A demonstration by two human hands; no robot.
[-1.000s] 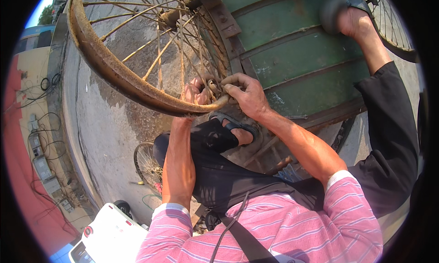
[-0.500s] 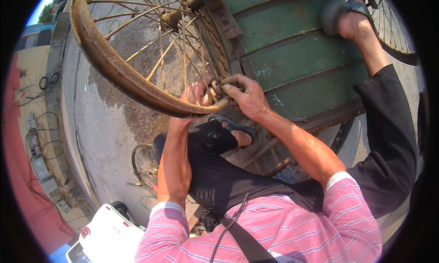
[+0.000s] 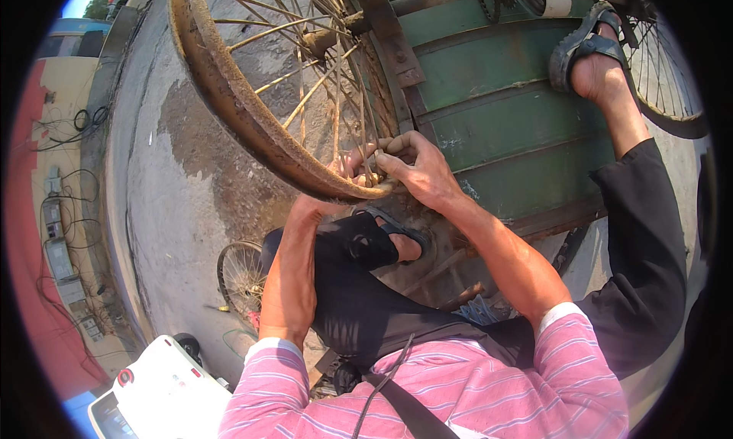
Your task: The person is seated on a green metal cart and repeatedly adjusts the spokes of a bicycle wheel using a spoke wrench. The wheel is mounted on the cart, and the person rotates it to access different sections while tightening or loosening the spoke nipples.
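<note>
A rusty spoked wheel rim (image 3: 244, 111) stands tilted in front of me, its spokes (image 3: 302, 107) running up to a brown hub (image 3: 324, 42). My left hand (image 3: 353, 164) reaches up from beneath the rim, partly hidden behind the rim and spokes, with its fingers bent close to the spoke ends. From the other side, my right hand (image 3: 421, 168) has its thumb and curled fingers closed at the same low part of the wheel. Both hands' fingertips nearly meet there. Whatever small thing lies between them is too hidden to name.
Green metal panels (image 3: 489, 126) of a cart lie beyond my right hand. A sandalled foot (image 3: 592, 65) rests against them, near a tyred wheel (image 3: 672, 122). Left lie a smaller spoked wheel (image 3: 243, 279), a white vehicle (image 3: 168, 393) and a wall with cables (image 3: 76, 210).
The view has shifted, so the wheel sits further right in the picture. Both hands stay at the same part of the rim; the right fingers are curled more tightly.
</note>
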